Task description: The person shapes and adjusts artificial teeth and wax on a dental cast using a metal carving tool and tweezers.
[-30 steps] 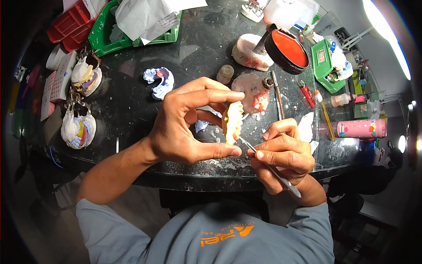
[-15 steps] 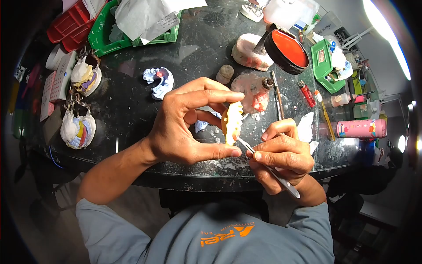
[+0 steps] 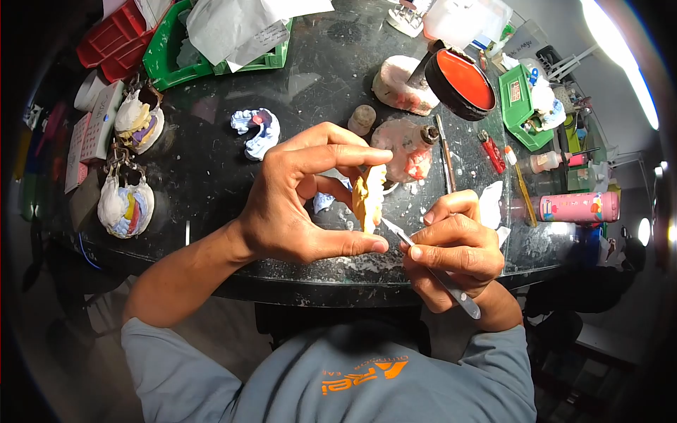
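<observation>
Head view: the yellow cast [image 3: 365,203] is held up over the counter [image 3: 324,84], close to its near edge, standing roughly on end. The left hand [image 3: 293,201] has its grip around it, forefinger at the upper end and thumb at the lower. The right hand [image 3: 458,247] has its grip closed pen-fashion on the knife [image 3: 457,292], whose tip is at or just beside the cast's lower end; whether it touches I cannot tell. The step in hand looks like close tool work on the cast's side away from the left palm. The next move seems to call for a steady left grip and a small, light stroke, angled clear of the left thumb. Beyond the hands, toward the far edge, are the flask [image 3: 398,141] with its dark neck, the jar [image 3: 362,120] and the black-rimmed red pan [image 3: 472,112]. A blue piece [image 3: 323,202] shows partly behind the left hand, and the pale blue cast [image 3: 262,141] lies farther to the left. Two mounted models [image 3: 113,206] stand near the left edge, a green bin [image 3: 166,79] by the far left corner. Toward the right edge lie the red tool [image 3: 493,153] and the pink bottle [image 3: 580,206].
</observation>
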Demonstrator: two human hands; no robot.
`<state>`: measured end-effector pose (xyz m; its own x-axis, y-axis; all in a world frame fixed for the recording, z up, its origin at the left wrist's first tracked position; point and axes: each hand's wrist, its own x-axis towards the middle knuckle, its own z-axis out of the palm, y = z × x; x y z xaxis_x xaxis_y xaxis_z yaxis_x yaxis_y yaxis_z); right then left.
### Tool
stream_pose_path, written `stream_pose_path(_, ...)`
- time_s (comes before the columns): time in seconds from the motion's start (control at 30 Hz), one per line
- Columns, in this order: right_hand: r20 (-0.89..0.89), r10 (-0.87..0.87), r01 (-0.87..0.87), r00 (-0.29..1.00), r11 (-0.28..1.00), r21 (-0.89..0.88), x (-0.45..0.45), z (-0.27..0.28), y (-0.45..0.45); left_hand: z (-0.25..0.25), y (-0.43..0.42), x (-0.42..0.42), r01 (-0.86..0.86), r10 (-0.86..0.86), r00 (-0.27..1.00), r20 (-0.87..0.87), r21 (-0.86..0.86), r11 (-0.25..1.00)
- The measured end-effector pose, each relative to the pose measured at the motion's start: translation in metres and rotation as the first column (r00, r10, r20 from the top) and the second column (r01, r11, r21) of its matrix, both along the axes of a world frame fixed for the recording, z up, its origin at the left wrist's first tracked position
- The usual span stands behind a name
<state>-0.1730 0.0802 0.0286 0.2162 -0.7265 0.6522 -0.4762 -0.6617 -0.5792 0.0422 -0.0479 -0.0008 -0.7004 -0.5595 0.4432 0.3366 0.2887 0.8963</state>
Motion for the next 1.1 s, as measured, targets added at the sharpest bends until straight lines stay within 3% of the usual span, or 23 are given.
stream_pose_path(0.77,0.066,-0.031,0.032,0.997,0.999,-0.007,0.0010,0.0006,0.0004,-0.0033,-0.0026,-0.0013,-0.004,0.001,0.999,-0.036,-0.066,0.998)
stream_pose_path(1.1,0.203,0.074,-0.088,0.976,0.994,0.058,0.0009,-0.0016,-0.0018,-0.0016,0.0070,-0.0038,0.062,-0.058,0.998,-0.033,0.145,0.987)
